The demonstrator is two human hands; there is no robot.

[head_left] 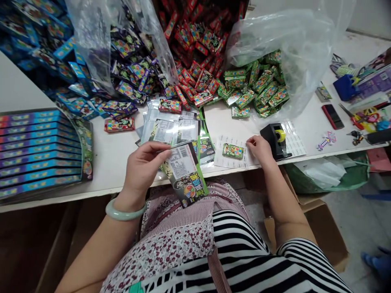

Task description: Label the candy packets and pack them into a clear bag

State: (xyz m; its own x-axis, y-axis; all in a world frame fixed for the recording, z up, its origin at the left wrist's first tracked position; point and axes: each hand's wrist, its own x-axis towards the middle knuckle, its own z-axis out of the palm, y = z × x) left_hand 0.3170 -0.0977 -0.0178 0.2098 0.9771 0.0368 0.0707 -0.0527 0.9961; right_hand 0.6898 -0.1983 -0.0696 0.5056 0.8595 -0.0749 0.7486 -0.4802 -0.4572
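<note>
My left hand [143,167] is closed on a clear printed packet [185,173] with a barcode label, holding it over the table's front edge above my lap. My right hand [259,148] rests with its fingertips pinched on a white sticker sheet [227,160], right of a small green box [233,151] lying on that sheet. A black tape dispenser [276,140] with yellow tape stands just right of that hand. More clear packets [174,130] lie in a loose stack behind the held one.
Heaps of small boxes fill the back of the white table [113,158]: blue [55,49], purple [131,77], red [198,53], and green [259,85] in a clear bag. Flat blue display packs [39,150] are stacked at left. A phone [332,116] and scissors [360,118] lie at right. A cardboard box [324,228] stands below.
</note>
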